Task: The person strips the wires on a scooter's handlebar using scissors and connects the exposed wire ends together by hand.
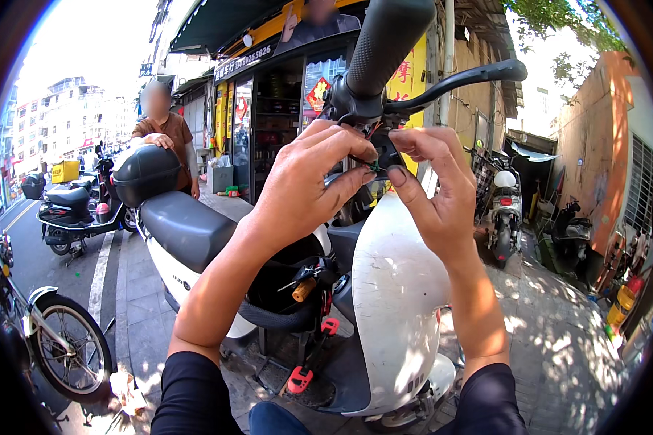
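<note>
Both my hands are raised to the underside of a white scooter's handlebar, below its black rubber grip and brake lever. My left hand pinches thin wires between thumb and fingertips; a green bit shows at the pinch. Facing it, my right hand has its thumb and forefinger bent around a small black part beside the wires. Exactly how it grips that part is partly hidden.
Left of my left forearm are the scooter's black seat and top box; a person stands behind it. Red-handled tools lie around the footboard, and a yellow-handled tool is nearer the seat. A motorcycle wheel stands at left.
</note>
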Tool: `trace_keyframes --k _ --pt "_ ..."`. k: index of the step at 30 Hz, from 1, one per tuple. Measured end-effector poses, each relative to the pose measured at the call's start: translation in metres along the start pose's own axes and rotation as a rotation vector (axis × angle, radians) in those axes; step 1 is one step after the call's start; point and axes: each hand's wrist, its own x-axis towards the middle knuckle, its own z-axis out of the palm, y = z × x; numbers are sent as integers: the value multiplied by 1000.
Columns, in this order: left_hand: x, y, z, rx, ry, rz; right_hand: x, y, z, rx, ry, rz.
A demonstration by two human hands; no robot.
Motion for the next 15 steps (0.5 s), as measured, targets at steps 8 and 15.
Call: trace_keyframes --k 8,15 --pt "-2 -4 -3 16 -12 33 24 -11 -20 -166 -371 67" --pt "-1 -3 1 32 40 88 24 -11 -14 -204 -399 62"
